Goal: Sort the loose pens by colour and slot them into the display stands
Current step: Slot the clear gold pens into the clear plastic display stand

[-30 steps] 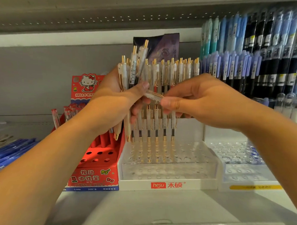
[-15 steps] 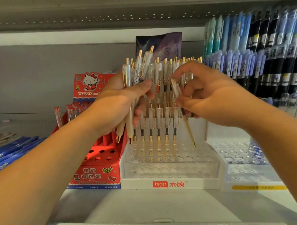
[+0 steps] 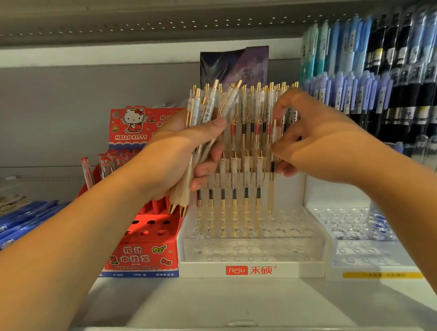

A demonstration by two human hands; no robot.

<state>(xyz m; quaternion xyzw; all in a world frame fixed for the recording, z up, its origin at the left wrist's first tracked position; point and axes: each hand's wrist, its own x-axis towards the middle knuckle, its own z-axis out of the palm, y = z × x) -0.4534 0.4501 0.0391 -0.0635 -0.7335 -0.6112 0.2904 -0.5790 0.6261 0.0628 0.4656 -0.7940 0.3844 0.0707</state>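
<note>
My left hand (image 3: 180, 153) grips a bundle of several white pens with gold clips and tips (image 3: 205, 109), held upright in front of the left side of the clear stepped display stand (image 3: 253, 252). My right hand (image 3: 311, 142) pinches one white and gold pen (image 3: 272, 172), which stands upright with its tip down at the holes on the right end of a row of the same pens (image 3: 239, 176) slotted in the stand. More of these pens fill the back rows, some with red inner tubes, some with black.
A red Hello Kitty pen stand (image 3: 143, 257) sits to the left with a few red pens. A clear stand with a yellow label (image 3: 373, 264) is on the right. Blue and black pens (image 3: 381, 72) hang at upper right. Loose blue pens (image 3: 17, 221) lie far left.
My right hand took one pen across from the bundle, turned it from lying sideways to upright, and lowered its tip to the stand beside the front row. My left hand stayed in place.
</note>
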